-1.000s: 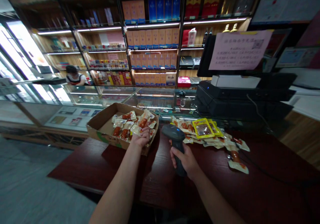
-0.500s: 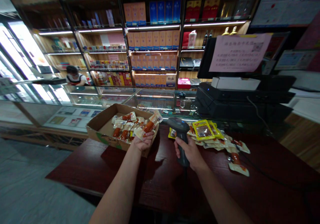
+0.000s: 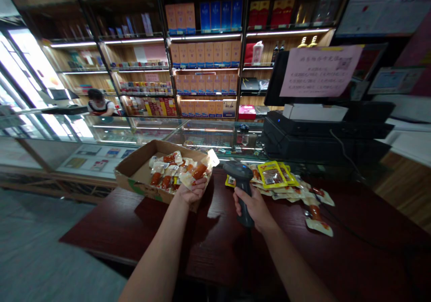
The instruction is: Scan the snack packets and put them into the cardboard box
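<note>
scanner [image 3: 238, 170] has moved rightward, gripped in right hand [image 3: 255, 207], left hand [image 3: 193, 192] clasping packet [image 3: 199, 171], over table [image 3: 212, 248] facing shelves [image 3: 205, 36].

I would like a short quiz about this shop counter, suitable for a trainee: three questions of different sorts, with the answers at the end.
1. Multiple choice: what does the right hand hold?
a) a sheet of paper
b) a scanner
c) a bottle

2. True or false: the left hand holds a packet beside other packets in an open cardboard box.

3. Fill in: flat packets with ____ edges lie on top of the pile, to the right of the scanner in the picture.

Key: 1. b; 2. true; 3. yellow.
</note>
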